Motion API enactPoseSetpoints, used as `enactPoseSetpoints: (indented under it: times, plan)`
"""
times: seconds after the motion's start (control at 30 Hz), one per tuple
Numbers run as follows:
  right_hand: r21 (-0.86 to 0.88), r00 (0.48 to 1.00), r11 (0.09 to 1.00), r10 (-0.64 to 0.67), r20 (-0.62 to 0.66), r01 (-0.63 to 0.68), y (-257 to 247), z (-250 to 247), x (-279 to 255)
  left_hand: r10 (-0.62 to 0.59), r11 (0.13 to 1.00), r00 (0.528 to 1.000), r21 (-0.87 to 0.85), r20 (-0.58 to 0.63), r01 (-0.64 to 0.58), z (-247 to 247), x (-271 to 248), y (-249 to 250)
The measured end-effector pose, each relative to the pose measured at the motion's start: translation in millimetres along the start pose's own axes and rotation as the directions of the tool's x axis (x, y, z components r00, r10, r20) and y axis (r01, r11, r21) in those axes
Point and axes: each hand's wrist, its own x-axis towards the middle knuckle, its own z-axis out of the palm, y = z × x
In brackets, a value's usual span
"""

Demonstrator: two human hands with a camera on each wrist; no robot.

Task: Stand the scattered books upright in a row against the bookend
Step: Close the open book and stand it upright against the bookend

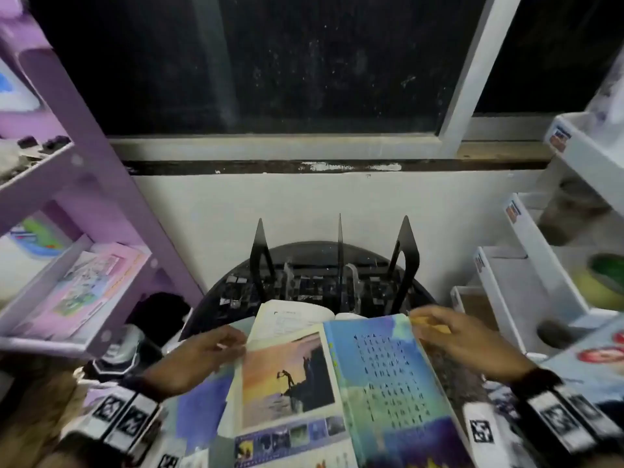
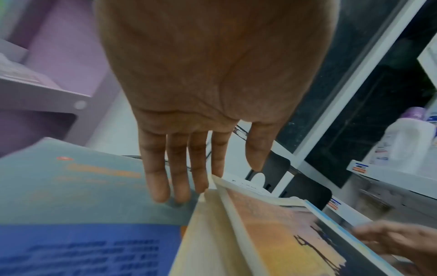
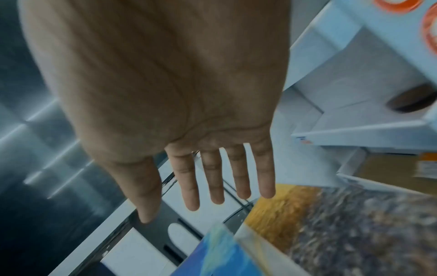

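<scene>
A book with a sunset picture and a blue cover is seen lying open and tilted in the near foreground, its pages fanned, on top of other scattered books: a blue-grey one at the left and one with a speckled yellow-and-grey cover at the right. The left hand is laid with straight fingers against the left edge of the fanned pages, and nothing is gripped by it. The right hand is spread flat with straight fingers over the book's far right corner; whether the cover is actually touched cannot be told, as the wrist view is blurred. The open book is flanked on both sides, probably so that it can be closed and gathered. The black bookend rack, with three upright dividers, is set on the round dark tabletop against the wall, just beyond the books, and no book is yet stood in it.
</scene>
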Motion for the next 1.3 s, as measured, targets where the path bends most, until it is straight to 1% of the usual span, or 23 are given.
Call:
enactPoseSetpoints:
  times: [0.03, 0.07, 0.13, 0.2, 0.33, 0.4, 0.5, 0.67, 0.73, 0.8, 0.87, 1.0, 1.1, 1.2, 1.3]
  plan:
    - [-0.017, 0.999, 0.999, -0.033, 0.033, 0.034, -1, 5, 8, -0.012, 1.000, 1.000, 0.017, 0.026, 0.012, 3, 5, 0]
    - [-0.064, 0.997, 0.997, -0.031, 0.064, 0.035, -4, 8, 13, -0.036, 0.999, 0.999, 0.039, 0.021, 0.035, 4, 9, 1]
    - [-0.116, 0.994, 0.992, -0.044, 0.105, 0.056, -15, 13, 23, -0.039, 0.997, 0.999, 0.063, 0.013, 0.038, 6, 17, 4]
    - [-0.166, 0.988, 0.981, -0.075, 0.132, 0.097, -18, 21, 30, -0.018, 0.995, 1.000, 0.094, 0.018, 0.016, 10, 20, 1]
    - [-0.260, 0.975, 0.951, -0.123, 0.184, 0.168, -16, 30, 43, 0.029, 0.976, 1.000, 0.216, 0.008, -0.030, 10, 26, 0]
    - [-0.296, 0.968, 0.933, -0.145, 0.204, 0.202, -12, 34, 49, 0.056, 0.973, 0.997, 0.223, 0.045, -0.065, 10, 27, -2]
    - [-0.351, 0.963, 0.905, -0.176, 0.206, 0.241, -12, 41, 53, 0.101, 0.962, 0.993, 0.249, 0.065, -0.115, 11, 30, -6]
    - [-0.450, 0.956, 0.844, -0.240, 0.167, 0.291, -13, 45, 53, 0.187, 0.926, 0.980, 0.321, 0.064, -0.198, 11, 28, -5]
    - [-0.459, 0.959, 0.843, -0.232, 0.161, 0.281, -15, 44, 48, 0.221, 0.931, 0.974, 0.285, 0.054, -0.227, 11, 24, -3]
    - [-0.467, 0.966, 0.846, -0.215, 0.142, 0.257, -17, 43, 42, 0.251, 0.952, 0.968, 0.176, 0.028, -0.252, 15, 19, 1]
    - [-0.470, 0.974, 0.853, -0.196, 0.115, 0.227, -18, 43, 36, 0.276, 0.958, 0.961, 0.087, -0.025, -0.273, 21, 14, 5]
    - [-0.493, 0.979, 0.848, -0.199, 0.046, 0.195, -24, 40, 21, 0.302, 0.952, 0.944, -0.007, -0.135, -0.306, 30, 4, 11]
    - [-0.509, 0.975, 0.841, -0.221, -0.014, 0.183, -32, 36, 6, 0.347, 0.928, 0.914, -0.064, -0.212, -0.367, 34, -6, 17]
    - [-0.509, 0.963, 0.835, -0.266, -0.039, 0.210, -40, 31, -10, 0.395, 0.896, 0.877, -0.096, -0.273, -0.433, 40, -17, 22]
    - [-0.479, 0.948, 0.847, -0.306, -0.086, 0.230, -46, 23, -26, 0.453, 0.851, 0.831, -0.122, -0.323, -0.511, 45, -29, 30]
